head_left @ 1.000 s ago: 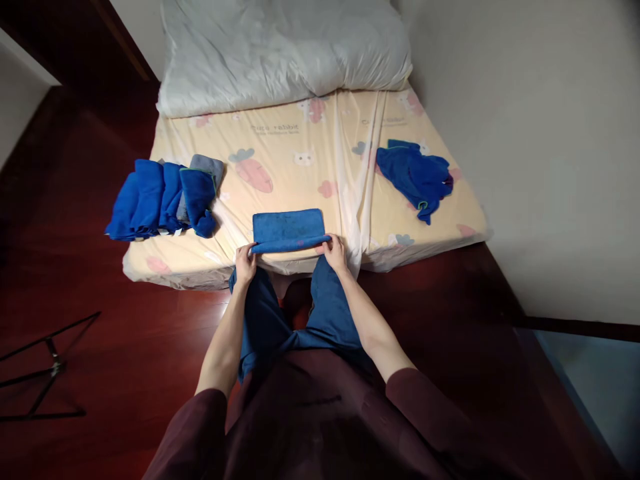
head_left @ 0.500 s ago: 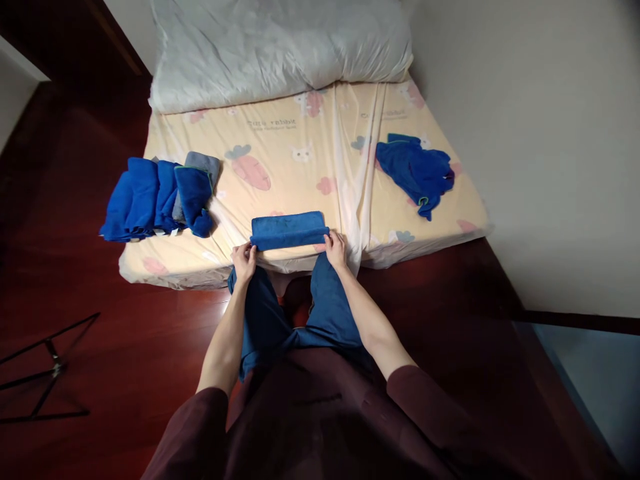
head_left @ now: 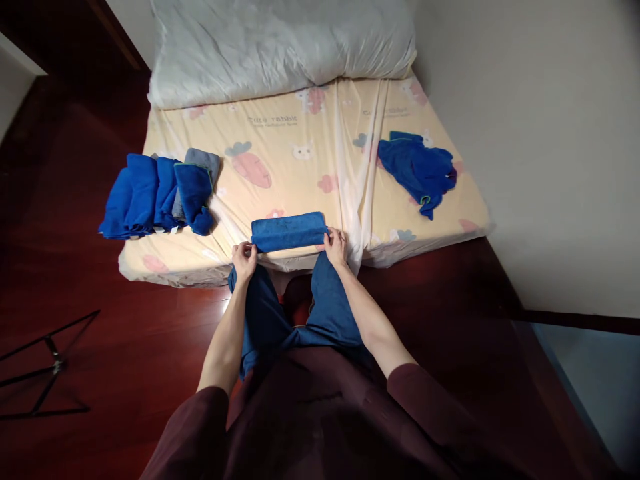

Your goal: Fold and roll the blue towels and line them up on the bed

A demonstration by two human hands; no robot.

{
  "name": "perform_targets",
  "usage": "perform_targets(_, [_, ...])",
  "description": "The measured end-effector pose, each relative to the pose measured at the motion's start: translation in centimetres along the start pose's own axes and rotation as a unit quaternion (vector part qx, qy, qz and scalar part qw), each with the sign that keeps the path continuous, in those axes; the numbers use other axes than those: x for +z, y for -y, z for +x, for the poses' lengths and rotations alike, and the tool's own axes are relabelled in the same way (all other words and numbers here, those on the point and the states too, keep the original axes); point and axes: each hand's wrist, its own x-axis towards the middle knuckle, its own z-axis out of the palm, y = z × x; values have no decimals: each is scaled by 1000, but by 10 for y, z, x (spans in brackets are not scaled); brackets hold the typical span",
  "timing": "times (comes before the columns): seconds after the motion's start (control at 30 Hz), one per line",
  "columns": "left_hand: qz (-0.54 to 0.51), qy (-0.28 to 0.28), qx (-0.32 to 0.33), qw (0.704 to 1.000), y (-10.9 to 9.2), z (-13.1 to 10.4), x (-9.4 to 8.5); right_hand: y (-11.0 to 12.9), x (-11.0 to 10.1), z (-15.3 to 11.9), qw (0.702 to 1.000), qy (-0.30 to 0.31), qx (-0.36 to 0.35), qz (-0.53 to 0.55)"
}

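Note:
A blue towel (head_left: 289,232), folded into a narrow strip, lies at the front edge of the bed. At its near left corner, my left hand (head_left: 245,260) pinches the cloth between thumb and fingers. My right hand (head_left: 336,246) grips the near right corner in the same way. To the left lies a row of overlapping folded blue towels (head_left: 143,193), with a grey towel (head_left: 203,160) among them. A crumpled heap of blue cloth (head_left: 417,167) with green edging rests on the right side of the bed.
The bed (head_left: 295,180) has a yellow sheet printed with carrots and rabbits under a wrinkled sheer cover. A large pale bundle (head_left: 280,53) spans its far end. Black tripod legs (head_left: 55,365) stand on the dark red floor at left. A wall (head_left: 540,153) rises on the right.
The near flap of the towel has been laid flatter against the rest of it. Both hands keep hold of its near corners, almost in place.

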Motion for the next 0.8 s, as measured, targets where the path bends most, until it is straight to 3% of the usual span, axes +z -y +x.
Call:
perform_targets(0.3, [-2,-17,18,1000,5,0,2,2,0,-1,999,5,-4,-32])
perform_targets(0.43, [29,-45,87,995,5,-5,1,11,-5,-5,995,-3,-52,-79])
perform_targets(0.5, [52,-19,136,989,1,-8,0,16,-7,-8,990,30,-105,-84])
perform_targets(0.63, [79,102,215,968,-7,-10,2,22,-9,-8,969,111,-215,-57])
perform_targets(0.8, [95,158,234,955,-5,-7,8,22,-7,-7,959,145,-238,-44])
